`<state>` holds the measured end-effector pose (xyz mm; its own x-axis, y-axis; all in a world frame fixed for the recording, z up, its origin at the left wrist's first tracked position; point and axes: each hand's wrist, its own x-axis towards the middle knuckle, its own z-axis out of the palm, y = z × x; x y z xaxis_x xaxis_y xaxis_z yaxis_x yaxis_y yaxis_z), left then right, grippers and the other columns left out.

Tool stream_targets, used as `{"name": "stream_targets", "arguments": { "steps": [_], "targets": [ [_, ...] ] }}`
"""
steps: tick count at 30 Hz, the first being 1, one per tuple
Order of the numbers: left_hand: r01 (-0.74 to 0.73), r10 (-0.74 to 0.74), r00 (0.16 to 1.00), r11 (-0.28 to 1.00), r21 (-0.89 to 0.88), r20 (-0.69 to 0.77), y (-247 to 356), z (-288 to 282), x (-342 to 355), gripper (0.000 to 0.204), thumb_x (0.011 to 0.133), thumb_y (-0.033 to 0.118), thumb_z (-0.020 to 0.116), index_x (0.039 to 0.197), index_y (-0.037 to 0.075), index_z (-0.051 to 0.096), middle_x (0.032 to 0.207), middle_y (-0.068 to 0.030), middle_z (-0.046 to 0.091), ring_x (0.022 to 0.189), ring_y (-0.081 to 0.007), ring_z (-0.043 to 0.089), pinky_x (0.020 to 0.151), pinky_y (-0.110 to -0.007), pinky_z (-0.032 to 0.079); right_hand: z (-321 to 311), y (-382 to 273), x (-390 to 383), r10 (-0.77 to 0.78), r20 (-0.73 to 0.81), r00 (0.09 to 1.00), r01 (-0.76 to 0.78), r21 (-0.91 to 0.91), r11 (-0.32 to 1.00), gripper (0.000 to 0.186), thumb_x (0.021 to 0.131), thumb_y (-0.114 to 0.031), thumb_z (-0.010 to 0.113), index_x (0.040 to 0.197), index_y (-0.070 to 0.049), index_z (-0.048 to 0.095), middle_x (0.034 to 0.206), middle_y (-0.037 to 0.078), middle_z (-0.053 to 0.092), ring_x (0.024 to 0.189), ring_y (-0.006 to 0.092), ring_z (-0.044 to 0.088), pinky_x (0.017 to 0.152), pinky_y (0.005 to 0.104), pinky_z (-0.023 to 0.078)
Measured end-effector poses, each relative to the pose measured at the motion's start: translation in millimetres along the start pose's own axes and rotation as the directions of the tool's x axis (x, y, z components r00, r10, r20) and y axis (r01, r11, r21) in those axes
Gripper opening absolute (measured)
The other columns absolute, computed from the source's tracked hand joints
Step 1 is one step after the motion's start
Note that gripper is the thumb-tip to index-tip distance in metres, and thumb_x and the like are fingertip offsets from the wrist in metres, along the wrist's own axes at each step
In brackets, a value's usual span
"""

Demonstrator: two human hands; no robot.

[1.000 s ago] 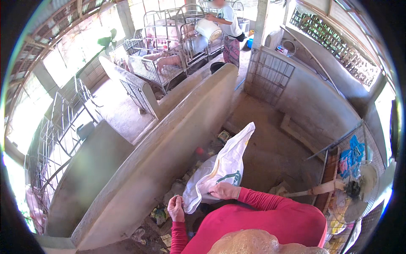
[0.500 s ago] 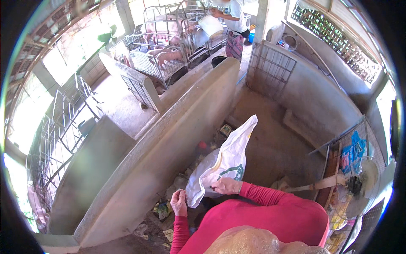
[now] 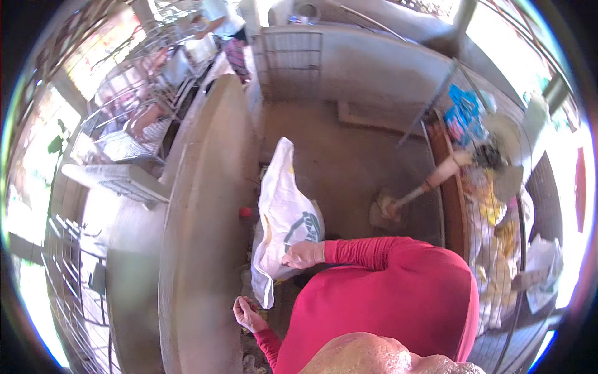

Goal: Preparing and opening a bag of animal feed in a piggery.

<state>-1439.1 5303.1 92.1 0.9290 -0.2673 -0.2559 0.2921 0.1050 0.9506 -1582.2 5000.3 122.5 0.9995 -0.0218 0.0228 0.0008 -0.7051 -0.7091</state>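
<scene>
Since only the right hand (image 3: 303, 254) has the white sack (image 3: 303, 218), the near edge could fold in or the sack could twist: one grip point, limp cloth, left side unsupported. Contents could spill if that grip slips; can't tell how full it is. Snag risk on the concrete wall (image 3: 202, 218) to its left, if the sack swings that way. Red item (image 3: 245, 212) lies near the wall, could get knocked. Sack sits ahead of the torso, between wall and bare floor (image 3: 349, 168); base contact hidden. Pose: right elbow bent out, forearm across the front, fingers clamped on the sack's near side. Left hand (image 3: 250, 316) lower, just off the near corner, not touching; fingers curled together, can't tell if they pinch anything.
</scene>
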Motion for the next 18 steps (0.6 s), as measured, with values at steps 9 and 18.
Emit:
{"name": "stream_targets", "arguments": {
  "steps": [9,18],
  "targets": [
    [0.129,-0.123,0.990,0.987,0.097,-0.069,15,-1,-1,0.022,0.102,0.025,0.067,0.116,0.008,0.064,0.096,0.0010,0.066,0.074,-0.0069,0.055,0.063,-0.023,0.047,-1,30,-60,0.131,-0.155,0.979,-0.132,0.003,0.991,0.008,0.088,-0.014,0.063,0.087,-0.006,0.062,0.080,0.019,0.064,0.078,0.0407,0.067,0.068,0.0495,0.052],
    [0.152,-0.165,0.986,0.929,0.338,0.008,2,-40,12,0.025,0.101,0.028,0.069,0.116,0.009,0.063,0.092,0.0016,0.063,0.071,-0.0072,0.053,0.060,-0.022,0.043,-8,76,-153,0.233,-0.385,0.893,-0.179,0.170,0.969,0.017,0.088,-0.009,0.059,0.101,-0.006,0.069,0.092,0.022,0.069,0.089,0.0402,0.069,0.076,0.0490,0.054]
  ]
}}
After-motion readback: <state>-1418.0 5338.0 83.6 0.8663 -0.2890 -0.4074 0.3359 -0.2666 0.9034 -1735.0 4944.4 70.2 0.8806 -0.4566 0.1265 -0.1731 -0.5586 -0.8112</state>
